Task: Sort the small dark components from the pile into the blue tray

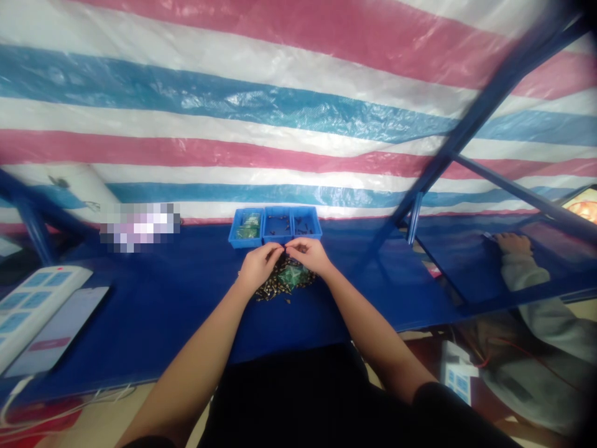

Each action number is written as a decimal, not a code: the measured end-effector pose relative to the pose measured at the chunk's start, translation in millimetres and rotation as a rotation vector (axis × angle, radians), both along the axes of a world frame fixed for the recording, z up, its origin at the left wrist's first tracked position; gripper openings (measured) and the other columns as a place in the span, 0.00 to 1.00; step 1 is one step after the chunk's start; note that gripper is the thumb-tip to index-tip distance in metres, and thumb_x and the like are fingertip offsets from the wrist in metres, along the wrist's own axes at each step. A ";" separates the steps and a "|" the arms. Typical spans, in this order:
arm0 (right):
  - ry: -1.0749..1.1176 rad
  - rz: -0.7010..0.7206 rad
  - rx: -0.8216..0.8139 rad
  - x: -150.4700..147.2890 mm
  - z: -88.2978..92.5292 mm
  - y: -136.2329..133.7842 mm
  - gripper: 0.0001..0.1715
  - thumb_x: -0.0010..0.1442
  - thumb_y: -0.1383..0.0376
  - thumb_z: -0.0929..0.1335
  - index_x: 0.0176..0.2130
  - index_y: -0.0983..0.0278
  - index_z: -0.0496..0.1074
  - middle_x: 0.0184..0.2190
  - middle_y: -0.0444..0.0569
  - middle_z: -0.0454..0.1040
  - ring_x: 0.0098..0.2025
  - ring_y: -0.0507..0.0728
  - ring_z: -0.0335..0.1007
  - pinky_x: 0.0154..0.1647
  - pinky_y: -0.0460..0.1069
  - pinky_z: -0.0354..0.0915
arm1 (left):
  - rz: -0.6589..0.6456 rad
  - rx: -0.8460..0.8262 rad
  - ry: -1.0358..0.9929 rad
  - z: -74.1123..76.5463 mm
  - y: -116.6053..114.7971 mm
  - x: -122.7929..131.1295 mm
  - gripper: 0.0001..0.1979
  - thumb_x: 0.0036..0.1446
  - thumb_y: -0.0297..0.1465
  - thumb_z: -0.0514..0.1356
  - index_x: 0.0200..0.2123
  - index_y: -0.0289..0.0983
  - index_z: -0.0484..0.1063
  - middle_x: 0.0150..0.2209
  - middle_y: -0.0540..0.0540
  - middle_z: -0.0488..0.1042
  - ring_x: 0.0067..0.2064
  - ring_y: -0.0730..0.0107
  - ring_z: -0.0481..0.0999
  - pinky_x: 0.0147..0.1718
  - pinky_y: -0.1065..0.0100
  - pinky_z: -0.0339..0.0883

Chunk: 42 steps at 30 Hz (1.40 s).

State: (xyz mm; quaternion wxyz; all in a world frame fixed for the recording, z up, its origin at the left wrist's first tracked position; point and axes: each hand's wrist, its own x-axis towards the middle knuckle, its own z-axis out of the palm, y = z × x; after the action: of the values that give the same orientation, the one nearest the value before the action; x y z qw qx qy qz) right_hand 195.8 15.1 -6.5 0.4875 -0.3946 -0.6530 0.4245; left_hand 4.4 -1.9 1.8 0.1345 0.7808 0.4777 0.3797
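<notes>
Over a pile of small brass-coloured and dark metal parts point(268, 290), my left hand point(259, 264) and my right hand point(310, 254) meet with their fingertips pinched close together. Whatever is between the fingers is too small to make out. A crumpled green clear plastic piece point(293, 276) lies on the pile beneath my hands. Just beyond them stand three joined blue bins. The left bin point(243, 243) holds green plastic packets point(250, 226). A few small dark pieces lie in the middle bin point(278, 239) and the right bin point(318, 225).
A white power strip point(51, 283) and a phone point(60, 330) lie at the left of the blue table point(298, 330). Blue metal posts point(433, 168) slant on the right. Beyond them rests another person's hand point(513, 243). Striped sheeting point(280, 99) hangs behind.
</notes>
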 end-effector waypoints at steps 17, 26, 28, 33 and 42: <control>-0.004 -0.022 0.032 0.5 3.5 -0.6 0.16 0.52 0.56 0.72 0.37 0.64 0.78 0.31 0.49 0.79 0.28 0.52 0.71 0.31 0.47 0.68 | -0.007 0.006 0.000 2.8 -3.0 -1.2 0.14 0.63 0.41 0.54 0.42 0.42 0.74 0.34 0.50 0.78 0.31 0.72 0.76 0.34 0.72 0.67; -0.029 -0.004 0.021 2.3 1.8 -0.3 0.16 0.53 0.55 0.71 0.36 0.65 0.78 0.30 0.49 0.78 0.27 0.51 0.70 0.30 0.47 0.67 | 0.004 0.017 -0.001 5.3 -4.7 0.3 0.13 0.63 0.40 0.53 0.41 0.41 0.75 0.33 0.50 0.78 0.30 0.72 0.75 0.33 0.72 0.66; -0.038 0.006 0.016 2.3 2.9 -1.4 0.16 0.53 0.55 0.71 0.36 0.65 0.78 0.30 0.49 0.78 0.28 0.51 0.70 0.31 0.47 0.67 | 0.008 0.020 0.020 7.3 -5.9 0.6 0.13 0.63 0.39 0.53 0.41 0.42 0.74 0.32 0.50 0.78 0.31 0.71 0.75 0.33 0.72 0.66; -0.034 0.022 0.011 1.4 6.2 -3.6 0.16 0.53 0.56 0.71 0.37 0.66 0.78 0.31 0.49 0.78 0.28 0.51 0.70 0.31 0.46 0.67 | 0.032 0.073 0.144 10.4 -6.2 0.2 0.12 0.63 0.38 0.52 0.38 0.42 0.74 0.31 0.50 0.77 0.31 0.70 0.75 0.33 0.72 0.64; -0.039 0.025 0.019 1.2 8.2 -5.2 0.15 0.53 0.58 0.71 0.36 0.66 0.77 0.31 0.49 0.77 0.29 0.51 0.69 0.32 0.47 0.66 | -0.003 0.061 0.194 7.3 -4.6 -1.6 0.12 0.64 0.37 0.50 0.38 0.42 0.72 0.30 0.51 0.75 0.31 0.70 0.74 0.31 0.72 0.62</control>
State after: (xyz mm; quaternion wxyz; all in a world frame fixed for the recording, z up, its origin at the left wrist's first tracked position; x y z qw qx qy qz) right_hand 197.1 9.9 1.7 0.4731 -0.3901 -0.6713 0.4164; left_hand 2.8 -6.4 9.1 0.0643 0.8183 0.4756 0.3163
